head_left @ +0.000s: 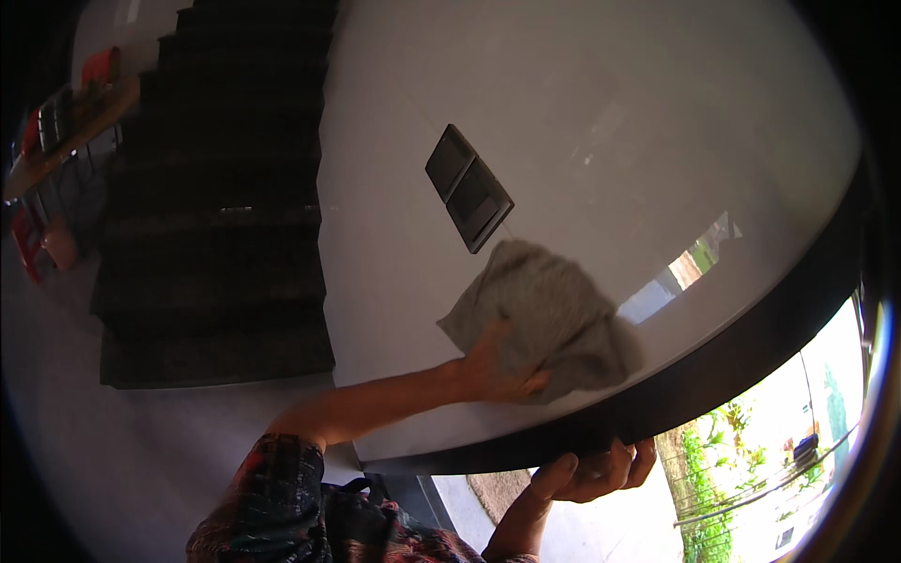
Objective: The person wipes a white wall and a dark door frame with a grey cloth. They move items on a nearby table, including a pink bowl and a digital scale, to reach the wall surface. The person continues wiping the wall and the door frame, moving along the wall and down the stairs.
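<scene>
My left hand (493,371) reaches across from the lower left and is closed on a grey-brown cloth (554,305). The cloth lies spread against a glossy white wall (394,235), with its far side slightly blurred. Just above the cloth, two dark switch plates (469,188) sit end to end on the wall. Lower and to the right, my right hand (596,472) has its fingers curled round the dark frame (694,389) that borders the wall. Part of that hand's grip is hidden behind the frame.
Dark stairs (216,235) rise along the wall's left side. At the far left stand a wooden table (84,131) and red chairs (28,244). Beyond the frame is a bright outdoor area with green plants (704,488) and cables. Light reflects off the wall at right.
</scene>
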`<act>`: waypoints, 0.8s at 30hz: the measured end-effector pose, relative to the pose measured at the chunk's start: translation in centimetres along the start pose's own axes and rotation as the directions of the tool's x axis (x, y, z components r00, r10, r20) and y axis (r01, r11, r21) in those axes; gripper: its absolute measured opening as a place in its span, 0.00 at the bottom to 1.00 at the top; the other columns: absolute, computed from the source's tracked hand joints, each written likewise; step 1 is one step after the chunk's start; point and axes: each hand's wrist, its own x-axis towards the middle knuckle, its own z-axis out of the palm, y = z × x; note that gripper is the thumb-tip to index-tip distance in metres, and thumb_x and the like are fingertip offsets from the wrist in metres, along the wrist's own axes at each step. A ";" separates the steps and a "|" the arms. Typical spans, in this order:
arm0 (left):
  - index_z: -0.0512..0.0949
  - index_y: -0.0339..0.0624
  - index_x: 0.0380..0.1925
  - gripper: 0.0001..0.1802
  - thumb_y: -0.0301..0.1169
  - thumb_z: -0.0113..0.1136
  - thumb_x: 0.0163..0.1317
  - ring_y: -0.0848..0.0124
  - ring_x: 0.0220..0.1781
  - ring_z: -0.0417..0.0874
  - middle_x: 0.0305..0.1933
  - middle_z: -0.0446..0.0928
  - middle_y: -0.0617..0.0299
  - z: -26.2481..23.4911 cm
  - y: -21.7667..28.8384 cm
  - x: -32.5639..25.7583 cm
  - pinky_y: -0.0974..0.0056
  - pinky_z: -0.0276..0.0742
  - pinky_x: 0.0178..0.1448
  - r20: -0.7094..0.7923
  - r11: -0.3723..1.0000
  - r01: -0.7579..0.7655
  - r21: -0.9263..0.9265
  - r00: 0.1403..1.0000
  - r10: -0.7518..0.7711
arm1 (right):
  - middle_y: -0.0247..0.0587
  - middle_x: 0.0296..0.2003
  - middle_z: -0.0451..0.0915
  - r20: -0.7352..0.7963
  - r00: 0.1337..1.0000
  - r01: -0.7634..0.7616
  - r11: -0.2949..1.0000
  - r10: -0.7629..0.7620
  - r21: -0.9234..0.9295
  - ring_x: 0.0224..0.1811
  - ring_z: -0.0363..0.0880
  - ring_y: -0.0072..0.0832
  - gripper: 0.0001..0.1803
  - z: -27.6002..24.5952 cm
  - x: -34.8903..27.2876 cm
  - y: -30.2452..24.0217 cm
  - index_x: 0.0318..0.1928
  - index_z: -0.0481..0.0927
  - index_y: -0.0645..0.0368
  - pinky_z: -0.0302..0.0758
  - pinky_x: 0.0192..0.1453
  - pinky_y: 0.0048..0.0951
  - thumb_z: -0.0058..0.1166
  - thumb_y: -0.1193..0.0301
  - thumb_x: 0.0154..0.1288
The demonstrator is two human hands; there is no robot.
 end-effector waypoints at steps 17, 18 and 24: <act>0.23 0.53 0.71 0.41 0.49 0.34 0.69 0.43 0.76 0.42 0.76 0.39 0.47 -4.0 -21.1 17.9 0.32 0.43 0.68 0.055 0.734 0.466 -0.495 0.859 -0.508 | 0.51 0.61 0.55 0.027 0.991 -0.119 0.969 0.128 -0.218 0.64 0.55 0.49 0.16 -1.1 1.7 -2.4 0.37 0.76 0.60 0.59 0.64 0.54 0.44 0.60 0.57; 0.24 0.57 0.71 0.41 0.50 0.33 0.69 0.40 0.75 0.39 0.76 0.37 0.46 -3.6 -22.3 18.1 0.31 0.41 0.68 0.082 0.684 0.517 -0.514 0.823 -0.561 | 0.51 0.61 0.54 0.026 0.993 -0.110 0.970 0.118 -0.217 0.64 0.55 0.49 0.16 -1.1 1.7 -2.4 0.37 0.76 0.59 0.59 0.64 0.54 0.44 0.60 0.57; 0.28 0.67 0.71 0.38 0.55 0.32 0.68 0.29 0.72 0.31 0.75 0.32 0.38 -3.3 -23.9 19.4 0.33 0.33 0.71 0.244 0.441 0.795 -0.416 0.565 -0.788 | 0.52 0.60 0.54 0.016 0.991 -0.125 0.978 0.130 -0.167 0.63 0.57 0.50 0.15 -0.5 1.4 -2.1 0.35 0.78 0.58 0.63 0.61 0.55 0.45 0.62 0.55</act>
